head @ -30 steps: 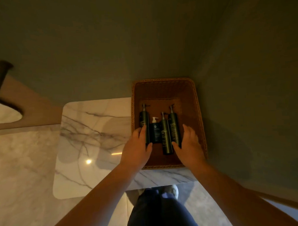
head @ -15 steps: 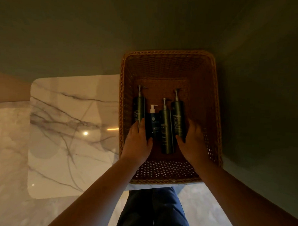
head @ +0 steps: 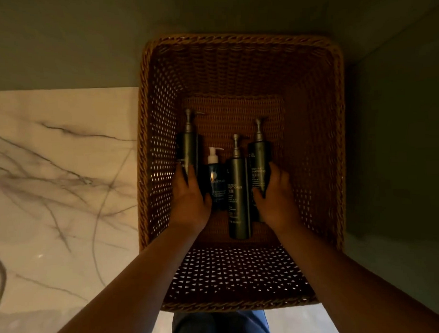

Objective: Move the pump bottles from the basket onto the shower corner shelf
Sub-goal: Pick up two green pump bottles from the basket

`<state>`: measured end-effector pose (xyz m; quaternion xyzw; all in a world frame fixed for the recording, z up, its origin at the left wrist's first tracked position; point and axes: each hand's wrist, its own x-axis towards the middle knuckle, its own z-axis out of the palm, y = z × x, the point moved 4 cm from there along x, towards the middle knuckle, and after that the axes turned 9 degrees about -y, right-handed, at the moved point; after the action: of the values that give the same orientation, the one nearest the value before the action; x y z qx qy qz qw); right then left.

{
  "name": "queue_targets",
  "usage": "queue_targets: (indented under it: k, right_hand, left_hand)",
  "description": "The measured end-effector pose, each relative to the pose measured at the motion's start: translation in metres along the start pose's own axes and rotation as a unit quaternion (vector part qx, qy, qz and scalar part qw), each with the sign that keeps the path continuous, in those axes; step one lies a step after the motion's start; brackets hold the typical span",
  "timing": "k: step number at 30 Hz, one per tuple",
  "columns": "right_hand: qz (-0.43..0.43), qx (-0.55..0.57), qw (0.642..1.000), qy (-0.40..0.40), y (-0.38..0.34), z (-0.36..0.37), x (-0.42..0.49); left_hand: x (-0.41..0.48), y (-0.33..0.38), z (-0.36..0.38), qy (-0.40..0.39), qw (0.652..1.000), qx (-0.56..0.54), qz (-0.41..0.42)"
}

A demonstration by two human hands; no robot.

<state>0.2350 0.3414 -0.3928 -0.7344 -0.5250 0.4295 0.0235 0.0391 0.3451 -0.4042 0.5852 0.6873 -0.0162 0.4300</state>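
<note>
**4 bottles lie flat, pumps pointing far**

The 4 pump bottles (head: 236, 190) lie side by side on the basket (head: 239, 44) floor, long axes running near to far. My left grip (head: 190, 204) curls on the leftmost bottle (head: 189, 147), my right grip (head: 277, 199) on the rightmost bottle (head: 259, 160); neither is lifted. No shower shelf in view.

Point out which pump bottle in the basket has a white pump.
The short dark bottle, second from the left; the three taller bottles have grey metallic pumps.
</note>
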Motion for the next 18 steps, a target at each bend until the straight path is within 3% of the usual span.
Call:
queue_targets:
  k: [12, 18]
  right_hand:
    - [0.044, 0.065, 0.997, -0.014, 0.018, 0.014, 0.031]
    - [0.076, 0.129, 0.989, 0.007, 0.018, 0.015, 0.038]
  left_hand:
    - [0.030, -0.005, 0.011, 0.046, 0.994, 0.086, -0.038]
    - [0.036, -0.007, 0.003, 0.029, 0.997, 0.052, -0.039]
